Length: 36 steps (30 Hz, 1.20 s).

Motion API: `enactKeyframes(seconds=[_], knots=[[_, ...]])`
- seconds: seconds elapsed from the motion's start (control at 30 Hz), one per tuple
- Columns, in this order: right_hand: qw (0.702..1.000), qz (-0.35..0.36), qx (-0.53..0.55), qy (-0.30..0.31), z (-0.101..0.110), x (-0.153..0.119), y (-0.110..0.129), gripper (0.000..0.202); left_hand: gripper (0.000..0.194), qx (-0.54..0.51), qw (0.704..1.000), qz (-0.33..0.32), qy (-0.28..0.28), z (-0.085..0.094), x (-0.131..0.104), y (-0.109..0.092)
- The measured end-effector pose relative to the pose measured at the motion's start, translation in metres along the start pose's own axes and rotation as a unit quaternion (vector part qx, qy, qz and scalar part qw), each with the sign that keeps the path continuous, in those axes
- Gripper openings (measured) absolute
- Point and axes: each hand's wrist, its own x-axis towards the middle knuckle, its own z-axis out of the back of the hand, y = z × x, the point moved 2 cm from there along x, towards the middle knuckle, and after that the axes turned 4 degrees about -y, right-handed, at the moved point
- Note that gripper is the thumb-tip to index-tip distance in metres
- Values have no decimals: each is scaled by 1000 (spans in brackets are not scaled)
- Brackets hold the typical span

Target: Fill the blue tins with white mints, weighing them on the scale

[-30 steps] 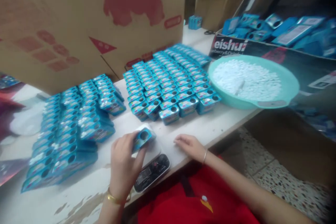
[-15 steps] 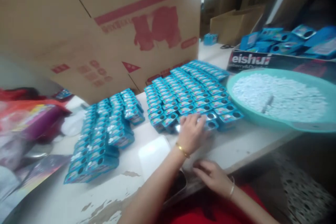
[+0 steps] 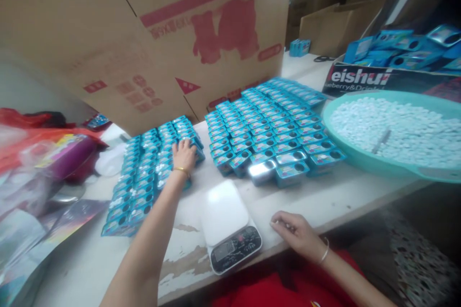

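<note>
My left hand (image 3: 184,154) is over the right part of the left group of small blue boxes (image 3: 133,187), its fingers curled down on a blue box that it mostly hides. White pellets lie on top of several boxes in that group. My right hand (image 3: 296,232) is half closed near the table's front edge, with a few small white pellets showing at its fingers. Between my hands sits a white digital scale (image 3: 225,211) with a dark control panel and a bare platform. A larger block of blue boxes (image 3: 266,129) stands in rows beyond it, two shiny tops at its front.
A turquoise basin (image 3: 329,120) of white pellets, a dark utensil (image 3: 381,141) lying in it, is at the right. Behind it, a black carton (image 3: 356,81) holds more blue boxes. A large cardboard box (image 3: 162,57) walls off the back. Plastic bags (image 3: 32,144) lie at left.
My left hand has moved left from the front of the larger block to the left group, uncovering the scale. My right hand stays near the table edge. The view has shifted slightly.
</note>
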Motion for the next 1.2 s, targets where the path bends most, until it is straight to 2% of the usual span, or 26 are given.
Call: enactKeyframes(seconds=[0.1,0.23,0.3,0.37,0.47,0.57,0.67,0.77,0.87,0.93,1.0,1.1,1.2], knots=[[999,-19,23,-12,1,2,-1,31,17,12,999,-38,-7,24,-14,-4],[994,-57,81,-49,2,10,-2,32,20,5,997,-78,-12,75,-53,-12],[986,-91,120,-74,3,15,-1,34,22,-30,994,-104,5,97,-75,-25],[969,-159,166,-92,4,19,1,36,24,-68,989,-125,31,110,-95,-43],[921,-263,267,-109,5,19,5,36,19,-90,982,-146,85,112,-117,-71],[873,-289,377,-110,8,13,12,32,14,-99,977,-154,104,106,-124,-86],[848,-291,432,-101,10,3,19,27,18,-156,975,-149,58,109,-127,-80],[841,-314,435,-74,8,-8,23,26,26,-229,968,-92,-40,113,-139,-59],[854,-336,395,-51,5,-14,26,34,23,-274,952,41,-132,102,-169,-32],[877,-328,349,-38,3,-13,33,38,22,-281,940,122,-153,80,-197,-19],[911,-302,279,-11,3,-6,45,38,23,-282,932,180,-144,50,-228,-12],[964,-211,161,22,3,12,74,38,27,-273,928,230,-111,3,-269,-14],[996,-61,62,6,0,37,108,34,27,-253,932,240,-101,-24,-294,-25]])
